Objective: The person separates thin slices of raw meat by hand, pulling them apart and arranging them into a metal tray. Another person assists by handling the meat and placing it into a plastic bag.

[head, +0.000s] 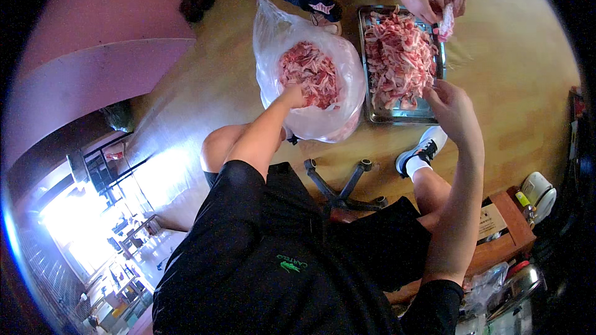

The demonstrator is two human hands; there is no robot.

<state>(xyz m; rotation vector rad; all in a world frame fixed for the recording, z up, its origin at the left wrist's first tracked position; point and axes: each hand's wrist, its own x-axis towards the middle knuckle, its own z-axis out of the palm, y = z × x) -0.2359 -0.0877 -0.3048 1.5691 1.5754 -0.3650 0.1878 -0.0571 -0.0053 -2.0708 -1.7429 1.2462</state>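
My left hand (294,97) reaches over the lip of a clear plastic bag (274,32) and touches the sliced raw meat (311,72) inside. Its fingertips are partly lost against the slices. At the lower right side of a rectangular metal tray (398,118) is my right hand (449,102), with thumb and fingertips close together by the edge of a heap of thin meat slices (400,56). Whether it pinches a slice is not plain. Bag and tray rest side by side on the wood-look floor.
Another person's hands (430,0) hold a pink-and-white piece (447,23) over the tray's upper right corner. That person's shoe (326,9) is behind the bag. A chair's wheeled base (342,195) stands between my legs; a wooden cabinet (517,232) is at right.
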